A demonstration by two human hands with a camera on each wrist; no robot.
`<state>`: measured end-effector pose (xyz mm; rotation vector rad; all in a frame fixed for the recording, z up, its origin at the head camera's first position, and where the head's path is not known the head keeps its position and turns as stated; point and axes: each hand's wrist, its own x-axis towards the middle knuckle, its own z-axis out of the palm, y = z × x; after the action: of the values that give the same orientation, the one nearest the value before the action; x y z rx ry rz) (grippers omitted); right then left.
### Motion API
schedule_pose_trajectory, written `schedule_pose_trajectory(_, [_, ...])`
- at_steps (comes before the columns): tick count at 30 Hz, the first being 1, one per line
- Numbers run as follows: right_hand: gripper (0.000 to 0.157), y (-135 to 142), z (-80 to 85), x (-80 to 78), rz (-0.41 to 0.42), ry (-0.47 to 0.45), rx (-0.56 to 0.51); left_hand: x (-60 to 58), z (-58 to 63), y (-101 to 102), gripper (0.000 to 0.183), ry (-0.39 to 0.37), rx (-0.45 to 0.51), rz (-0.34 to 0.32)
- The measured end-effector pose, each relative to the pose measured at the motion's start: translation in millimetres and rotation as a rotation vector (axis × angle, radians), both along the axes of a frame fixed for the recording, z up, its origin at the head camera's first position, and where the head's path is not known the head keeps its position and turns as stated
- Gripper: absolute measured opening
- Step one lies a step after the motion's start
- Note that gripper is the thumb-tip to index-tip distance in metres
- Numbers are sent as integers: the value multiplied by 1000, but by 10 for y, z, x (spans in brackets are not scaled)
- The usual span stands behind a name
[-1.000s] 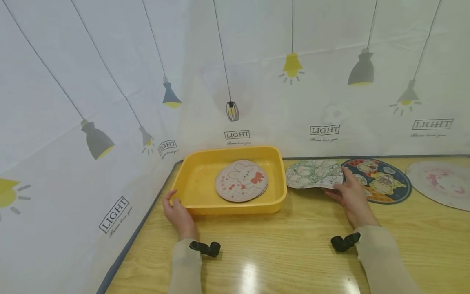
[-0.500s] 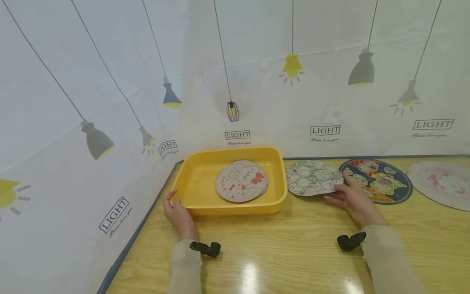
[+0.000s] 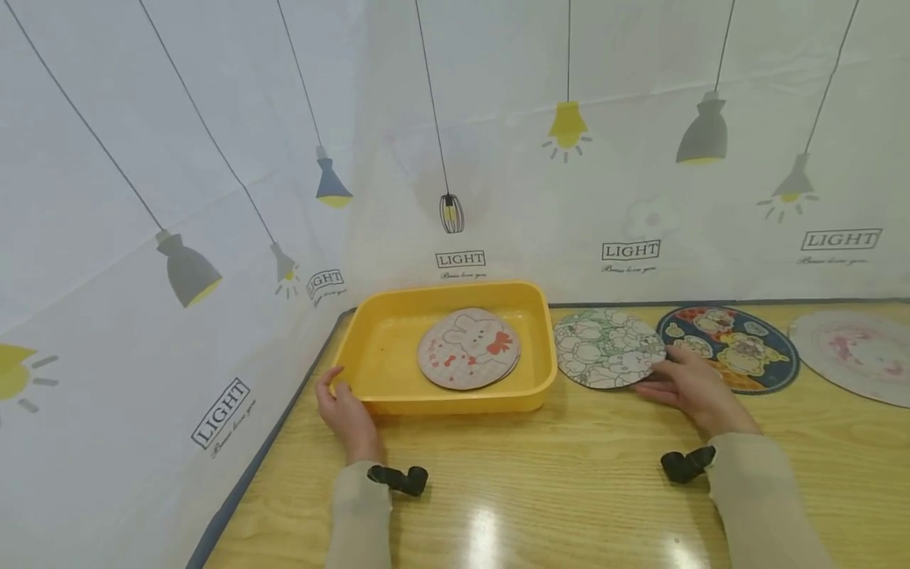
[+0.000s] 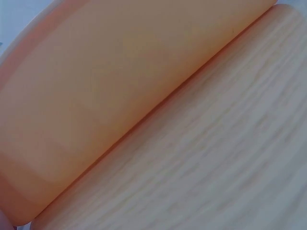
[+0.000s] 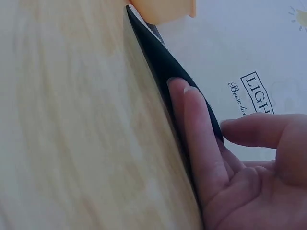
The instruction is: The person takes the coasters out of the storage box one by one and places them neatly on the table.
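At the front left corner of a yellow plastic tray, my left hand grips the rim. In the left wrist view the tray's outer wall rises from the wood-grain table. My right hand pinches the near right edge of a round mouse pad with a green and white floral bunny print. Seen from the right wrist, my fingers lie under its black underside and the thumb is at its upper edge. Inside the tray lies a round pink mouse pad with a bunny, and another edge shows beneath it.
A dark blue round mouse pad with cartoon figures lies right of the floral one, partly behind my right hand. Farther right is a pale pink round one. A white cloth wall with printed lamps stands behind and at left.
My right hand has moved slightly right and toward me with the floral mouse pad, which has come down flatter beside the tray. The left hand has stayed on the tray.
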<state>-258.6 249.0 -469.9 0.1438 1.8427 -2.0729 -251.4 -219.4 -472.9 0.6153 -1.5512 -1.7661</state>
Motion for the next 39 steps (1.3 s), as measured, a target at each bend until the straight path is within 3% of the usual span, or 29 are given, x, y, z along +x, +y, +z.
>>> schedule_pose_trajectory(20, [68,-63,65,-23,90,12,293,17,2,-9,30,-9,20,-28])
schedule_pose_trajectory(39, [67,-32,37,-23,91,18,274,21,3,-3,30,-25,23,-38])
